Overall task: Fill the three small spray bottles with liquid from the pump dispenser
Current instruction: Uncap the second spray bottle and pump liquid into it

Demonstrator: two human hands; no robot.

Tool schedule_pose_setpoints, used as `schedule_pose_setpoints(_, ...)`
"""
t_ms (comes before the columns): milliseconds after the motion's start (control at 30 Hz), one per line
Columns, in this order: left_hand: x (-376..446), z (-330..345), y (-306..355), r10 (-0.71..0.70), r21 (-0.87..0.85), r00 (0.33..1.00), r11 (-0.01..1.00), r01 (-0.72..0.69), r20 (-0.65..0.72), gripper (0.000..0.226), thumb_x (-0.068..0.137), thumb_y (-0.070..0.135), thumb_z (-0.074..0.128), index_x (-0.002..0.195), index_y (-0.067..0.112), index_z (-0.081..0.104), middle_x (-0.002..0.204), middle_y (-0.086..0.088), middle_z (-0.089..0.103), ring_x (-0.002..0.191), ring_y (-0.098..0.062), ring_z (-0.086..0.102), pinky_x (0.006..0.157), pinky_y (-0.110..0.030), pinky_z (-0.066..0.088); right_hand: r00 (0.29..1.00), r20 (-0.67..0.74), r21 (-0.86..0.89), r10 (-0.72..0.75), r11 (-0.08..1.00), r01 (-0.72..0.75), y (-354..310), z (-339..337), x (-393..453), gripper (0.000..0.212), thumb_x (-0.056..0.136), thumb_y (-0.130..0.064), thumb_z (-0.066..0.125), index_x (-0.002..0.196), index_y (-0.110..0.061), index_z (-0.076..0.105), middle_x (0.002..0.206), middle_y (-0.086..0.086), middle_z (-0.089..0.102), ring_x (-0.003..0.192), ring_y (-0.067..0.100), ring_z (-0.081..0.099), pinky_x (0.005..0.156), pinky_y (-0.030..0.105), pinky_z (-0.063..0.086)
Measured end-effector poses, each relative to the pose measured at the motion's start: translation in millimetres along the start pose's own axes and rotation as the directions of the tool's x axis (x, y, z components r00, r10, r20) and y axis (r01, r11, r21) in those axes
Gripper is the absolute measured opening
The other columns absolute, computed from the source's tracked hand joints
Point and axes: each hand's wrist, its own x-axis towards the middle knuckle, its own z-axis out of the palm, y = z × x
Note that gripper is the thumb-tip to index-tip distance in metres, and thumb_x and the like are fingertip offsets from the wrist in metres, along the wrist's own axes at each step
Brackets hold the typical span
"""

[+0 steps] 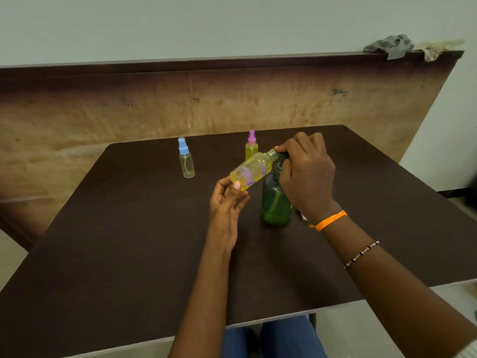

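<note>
Above a dark table (129, 241), the left hand (227, 202) pinches the base of an uncapped, tilted yellow bottle (251, 170), its open neck touching the spout of a green pump dispenser (275, 200). The right hand (307, 174) closes over the pump head. Behind stand a capped bottle of yellow liquid (251, 147) and a clear, seemingly empty blue-capped bottle (185, 158).

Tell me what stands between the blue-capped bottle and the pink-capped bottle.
Nothing: in the head view only bare table separates the blue-capped bottle from the pink-capped bottle.
</note>
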Motion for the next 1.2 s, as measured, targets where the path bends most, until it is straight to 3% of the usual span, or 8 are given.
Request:
schedule_pose_setpoints(200, 2, -2, -1, 0.003, -0.021, 1.000, 1.000, -0.004, -0.012, 0.020, 0.074, 0.022, 0.061, 0.093, 0.019, 0.056, 0.089, 0.001, 0.060, 0.071, -0.006, 0.059, 0.072, -0.022, 0.053, 0.993, -0.109, -0.027, 0.053, 0.998, -0.056, -2, 18, -27, 0.031, 0.082, 0.006, 0.044, 0.098, -0.004, 0.070, 0.089, 0.008, 0.066, 0.084, 0.020, 0.045, 0.064, 0.027, 0.042)
schedule_pose_setpoints(433, -1, 1, 0, 0.014, 0.006, 1.000, 1.000, -0.014, 0.022, 0.017, 0.076, 0.023, 0.059, 0.093, 0.019, 0.056, 0.086, 0.003, 0.061, 0.073, -0.007, 0.058, 0.073, -0.020, 0.052, 0.997, -0.075, -0.067, -0.017, 0.998, 0.012, -1, 4, -3, 0.025, 0.083, -0.002, 0.042, 0.078, -0.005, 0.066, 0.073, 0.006, 0.059, 0.082, 0.020, 0.039, 0.055, 0.032, 0.041)
schedule_pose_setpoints(667, 2, -1, -2, 0.014, -0.019, 1.000, 1.000, -0.013, 0.015, 0.016, 0.075, 0.022, 0.059, 0.091, 0.019, 0.056, 0.084, 0.005, 0.063, 0.072, -0.006, 0.059, 0.074, -0.021, 0.052, 0.994, -0.105, -0.050, 0.023, 0.998, -0.028, 2, 16, -27, 0.027, 0.086, 0.005, 0.045, 0.097, -0.003, 0.069, 0.085, 0.010, 0.063, 0.080, 0.020, 0.044, 0.063, 0.027, 0.039)
schedule_pose_setpoints(967, -1, 2, 0, 0.012, -0.005, 1.000, 1.000, -0.012, 0.022, 0.015, 0.076, 0.023, 0.059, 0.090, 0.019, 0.056, 0.082, 0.006, 0.063, 0.072, -0.006, 0.058, 0.073, -0.021, 0.052, 0.999, -0.037, -0.022, -0.026, 0.999, 0.025, 3, -2, 0, 0.026, 0.081, -0.004, 0.043, 0.079, -0.006, 0.068, 0.074, 0.006, 0.061, 0.084, 0.021, 0.041, 0.058, 0.032, 0.039)
schedule_pose_setpoints(1100, 1, -1, -2, 0.011, -0.013, 1.000, 1.000, -0.011, 0.023, 0.016, 0.076, 0.022, 0.059, 0.091, 0.019, 0.056, 0.083, 0.005, 0.063, 0.073, -0.006, 0.059, 0.074, -0.021, 0.052, 0.995, -0.085, -0.010, 0.052, 0.999, -0.053, -2, 9, -22, 0.026, 0.088, 0.001, 0.044, 0.094, -0.003, 0.069, 0.083, 0.009, 0.062, 0.080, 0.020, 0.044, 0.059, 0.030, 0.042)
schedule_pose_setpoints(1200, 0, -1, -3, 0.000, -0.001, 1.000, 1.000, 0.000, 0.016, 0.018, 0.075, 0.023, 0.060, 0.092, 0.019, 0.056, 0.086, 0.004, 0.062, 0.075, -0.007, 0.059, 0.074, -0.022, 0.052, 0.996, -0.080, -0.012, 0.029, 0.999, -0.030, 6, 13, -27, 0.023, 0.089, 0.002, 0.047, 0.097, -0.003, 0.068, 0.084, 0.010, 0.061, 0.078, 0.020, 0.046, 0.058, 0.029, 0.042)
